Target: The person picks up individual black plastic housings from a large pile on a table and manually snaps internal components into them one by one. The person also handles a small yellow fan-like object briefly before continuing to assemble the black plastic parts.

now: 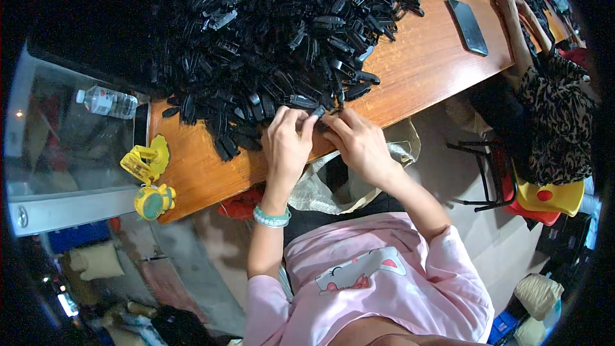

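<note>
in the head view, the left hand [286,140] pinches a small dark piece [319,111] at its fingertips, likely for fine control; the right hand [359,144] curls beside it, grip impossible to tell. the black heap [256,45] lies on the bench [426,57] just beyond, presumably for easy reach.

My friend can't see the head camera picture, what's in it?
A person's left hand pinches a small dark piece, the right hand close beside it, at the near edge of a pile of black pieces on a wooden table. A phone lies to the right, near another person, and a clear bottle to the left.
</note>
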